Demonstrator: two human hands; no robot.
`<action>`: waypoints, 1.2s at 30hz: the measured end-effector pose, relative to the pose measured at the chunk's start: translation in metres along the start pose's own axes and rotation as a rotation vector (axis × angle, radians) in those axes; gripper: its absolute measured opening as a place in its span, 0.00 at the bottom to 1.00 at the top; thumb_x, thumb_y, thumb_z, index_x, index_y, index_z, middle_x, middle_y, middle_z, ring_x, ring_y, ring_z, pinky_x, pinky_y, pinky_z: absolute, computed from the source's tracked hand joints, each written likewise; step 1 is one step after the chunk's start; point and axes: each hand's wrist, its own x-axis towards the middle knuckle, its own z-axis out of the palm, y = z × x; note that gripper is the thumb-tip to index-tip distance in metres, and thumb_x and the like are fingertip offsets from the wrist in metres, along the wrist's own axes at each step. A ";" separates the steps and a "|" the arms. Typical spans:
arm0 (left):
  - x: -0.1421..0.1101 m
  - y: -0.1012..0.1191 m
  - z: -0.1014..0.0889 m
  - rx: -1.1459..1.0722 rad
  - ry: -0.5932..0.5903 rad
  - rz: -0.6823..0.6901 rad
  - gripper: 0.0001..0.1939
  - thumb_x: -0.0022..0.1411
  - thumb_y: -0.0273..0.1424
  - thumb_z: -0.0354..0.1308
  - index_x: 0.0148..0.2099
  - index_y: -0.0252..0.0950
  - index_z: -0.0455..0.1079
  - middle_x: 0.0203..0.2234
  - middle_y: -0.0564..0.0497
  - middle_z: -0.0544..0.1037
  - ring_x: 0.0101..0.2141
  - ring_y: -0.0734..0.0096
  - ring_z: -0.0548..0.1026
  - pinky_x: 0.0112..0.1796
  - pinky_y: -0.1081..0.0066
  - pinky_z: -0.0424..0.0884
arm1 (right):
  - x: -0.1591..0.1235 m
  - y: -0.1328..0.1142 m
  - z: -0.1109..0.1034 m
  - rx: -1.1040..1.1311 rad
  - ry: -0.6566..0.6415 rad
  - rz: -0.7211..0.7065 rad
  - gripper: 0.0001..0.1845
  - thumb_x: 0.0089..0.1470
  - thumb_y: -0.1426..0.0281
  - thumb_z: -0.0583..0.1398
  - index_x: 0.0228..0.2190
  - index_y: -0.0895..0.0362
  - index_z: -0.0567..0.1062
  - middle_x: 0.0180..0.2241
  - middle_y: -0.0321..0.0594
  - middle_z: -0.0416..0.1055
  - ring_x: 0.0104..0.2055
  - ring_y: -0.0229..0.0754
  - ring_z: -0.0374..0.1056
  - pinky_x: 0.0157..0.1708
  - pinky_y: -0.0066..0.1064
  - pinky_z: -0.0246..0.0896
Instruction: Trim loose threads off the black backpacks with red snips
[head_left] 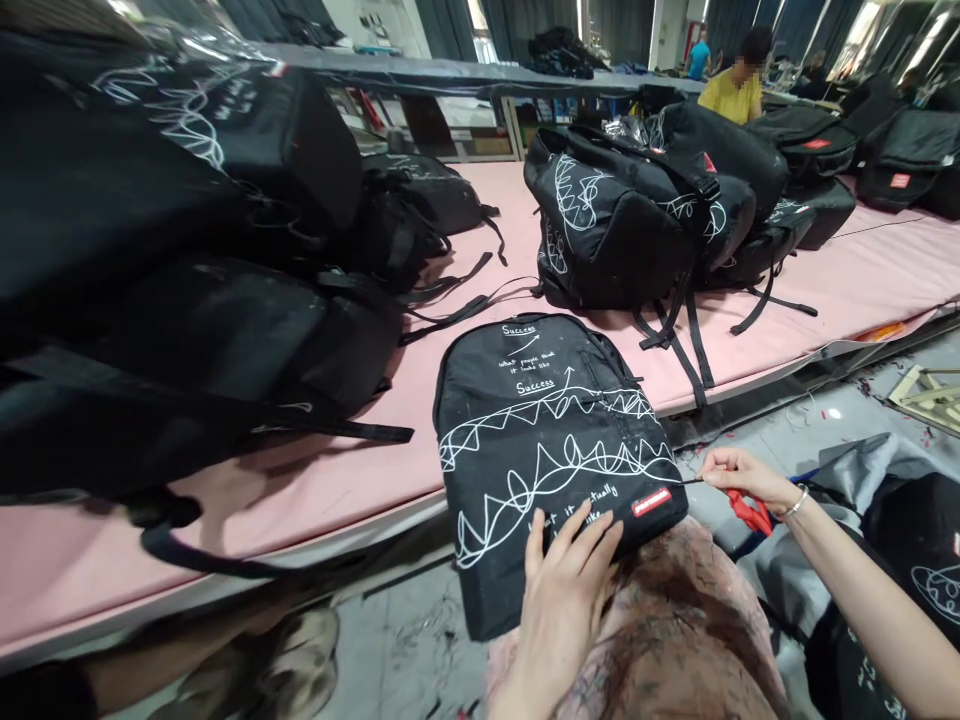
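A black backpack (pixel 559 430) with white printed lettering and looping lines leans across the table edge and my lap, front panel up. Flat on its lower front, with fingers spread, lies my left hand (pixel 566 590), covering part of the print. At the bag's lower right side, my right hand (pixel 742 480) is closed, thumb and forefinger pinching a thin dark strip (pixel 688 481) that reaches the bag's edge. I cannot tell whether it is a cord or a blade. A red thing (pixel 748 512), perhaps a tool handle, shows under the same hand's fingers. A red label (pixel 651 502) sits near the bag's corner.
Black backpacks (pixel 285 170) are heaped on the left of the pink table (pixel 465 400), and another pile (pixel 615 220) stands further right with straps hanging over the edge. More bags (pixel 892 560) lie low at right. A person in yellow (pixel 731 95) is behind the table.
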 end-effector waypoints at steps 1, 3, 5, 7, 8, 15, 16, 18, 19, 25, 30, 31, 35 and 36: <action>0.000 0.001 0.000 0.001 0.010 -0.002 0.16 0.61 0.27 0.49 0.51 0.42 0.65 0.47 0.57 0.72 0.52 0.65 0.64 0.58 0.53 0.35 | 0.002 -0.002 -0.001 -0.010 -0.024 -0.005 0.23 0.44 0.57 0.63 0.29 0.65 0.67 0.19 0.32 0.56 0.20 0.25 0.48 0.18 0.19 0.39; 0.000 0.002 0.001 0.001 0.021 -0.004 0.16 0.61 0.27 0.49 0.51 0.43 0.66 0.47 0.57 0.72 0.51 0.64 0.65 0.58 0.53 0.36 | 0.005 -0.006 -0.004 -0.020 -0.063 -0.014 0.22 0.44 0.57 0.63 0.29 0.65 0.67 0.19 0.32 0.57 0.20 0.25 0.48 0.19 0.19 0.40; 0.001 0.002 0.002 0.007 0.027 -0.002 0.16 0.61 0.28 0.49 0.51 0.43 0.66 0.47 0.57 0.72 0.51 0.64 0.66 0.58 0.52 0.37 | 0.009 -0.011 -0.005 -0.032 -0.093 -0.017 0.22 0.44 0.57 0.63 0.29 0.65 0.67 0.20 0.32 0.57 0.20 0.25 0.48 0.19 0.19 0.40; 0.001 0.003 0.001 0.017 0.032 0.003 0.15 0.61 0.27 0.49 0.50 0.42 0.67 0.46 0.56 0.72 0.50 0.65 0.66 0.57 0.52 0.37 | 0.012 -0.017 -0.005 -0.050 -0.123 -0.007 0.22 0.43 0.57 0.64 0.28 0.65 0.67 0.19 0.32 0.56 0.20 0.25 0.47 0.19 0.19 0.38; 0.001 0.003 0.001 0.022 0.032 0.006 0.15 0.61 0.27 0.49 0.50 0.42 0.67 0.46 0.55 0.73 0.50 0.65 0.66 0.57 0.52 0.37 | 0.014 -0.020 -0.004 -0.058 -0.138 -0.003 0.22 0.42 0.57 0.64 0.28 0.65 0.67 0.18 0.31 0.56 0.19 0.25 0.46 0.19 0.19 0.37; -0.001 0.003 0.002 0.019 0.018 -0.003 0.16 0.61 0.26 0.48 0.50 0.42 0.67 0.46 0.55 0.73 0.50 0.63 0.66 0.57 0.51 0.36 | 0.020 -0.033 0.001 -0.064 -0.174 -0.023 0.22 0.38 0.58 0.66 0.24 0.64 0.67 0.20 0.33 0.59 0.21 0.26 0.50 0.22 0.20 0.44; -0.001 0.003 0.003 0.016 0.014 -0.007 0.17 0.60 0.26 0.48 0.50 0.42 0.66 0.46 0.55 0.72 0.50 0.64 0.66 0.57 0.52 0.36 | 0.020 -0.033 0.001 -0.071 -0.173 -0.027 0.22 0.38 0.58 0.66 0.24 0.64 0.67 0.20 0.33 0.60 0.22 0.26 0.51 0.23 0.20 0.45; -0.001 0.002 0.003 0.009 0.011 -0.012 0.17 0.60 0.26 0.48 0.51 0.42 0.66 0.46 0.56 0.72 0.50 0.64 0.66 0.57 0.53 0.35 | 0.021 -0.032 0.000 -0.084 -0.159 -0.043 0.21 0.39 0.59 0.66 0.24 0.64 0.68 0.22 0.35 0.62 0.23 0.27 0.53 0.24 0.21 0.47; -0.001 0.002 0.004 0.006 0.011 -0.015 0.17 0.60 0.25 0.48 0.51 0.42 0.66 0.47 0.56 0.72 0.50 0.65 0.66 0.57 0.53 0.34 | 0.021 -0.030 -0.001 -0.089 -0.147 -0.052 0.21 0.39 0.59 0.66 0.25 0.64 0.68 0.23 0.36 0.62 0.24 0.27 0.53 0.24 0.21 0.47; -0.004 0.001 0.006 -0.003 0.017 -0.027 0.18 0.61 0.26 0.48 0.52 0.44 0.65 0.47 0.58 0.72 0.49 0.67 0.66 0.57 0.54 0.36 | 0.019 -0.022 -0.009 -0.117 -0.149 -0.034 0.21 0.42 0.59 0.65 0.28 0.64 0.68 0.23 0.35 0.61 0.23 0.27 0.50 0.21 0.20 0.41; -0.004 0.001 0.006 0.004 0.025 -0.026 0.18 0.60 0.25 0.47 0.51 0.44 0.65 0.45 0.56 0.73 0.48 0.68 0.67 0.57 0.53 0.38 | 0.019 -0.030 -0.002 -0.111 -0.175 -0.038 0.21 0.42 0.60 0.65 0.28 0.65 0.68 0.22 0.34 0.60 0.23 0.26 0.51 0.23 0.20 0.43; -0.004 0.001 0.006 0.004 0.023 -0.026 0.18 0.61 0.25 0.47 0.51 0.44 0.66 0.45 0.55 0.73 0.49 0.67 0.67 0.57 0.53 0.38 | 0.019 -0.032 0.001 -0.110 -0.180 -0.039 0.20 0.42 0.60 0.65 0.28 0.65 0.68 0.21 0.33 0.60 0.23 0.26 0.51 0.23 0.20 0.44; -0.005 -0.001 0.009 0.014 0.022 -0.022 0.15 0.62 0.27 0.48 0.50 0.42 0.66 0.45 0.52 0.73 0.48 0.66 0.67 0.57 0.51 0.39 | 0.022 -0.035 0.006 -0.119 -0.210 -0.039 0.19 0.41 0.61 0.65 0.28 0.65 0.69 0.22 0.33 0.60 0.23 0.26 0.52 0.23 0.21 0.44; -0.006 -0.001 0.010 0.019 0.029 -0.020 0.15 0.62 0.27 0.48 0.50 0.42 0.66 0.45 0.52 0.73 0.48 0.66 0.67 0.57 0.51 0.38 | 0.022 -0.035 0.007 -0.120 -0.217 -0.033 0.19 0.41 0.61 0.65 0.28 0.65 0.69 0.22 0.34 0.61 0.22 0.26 0.52 0.23 0.21 0.44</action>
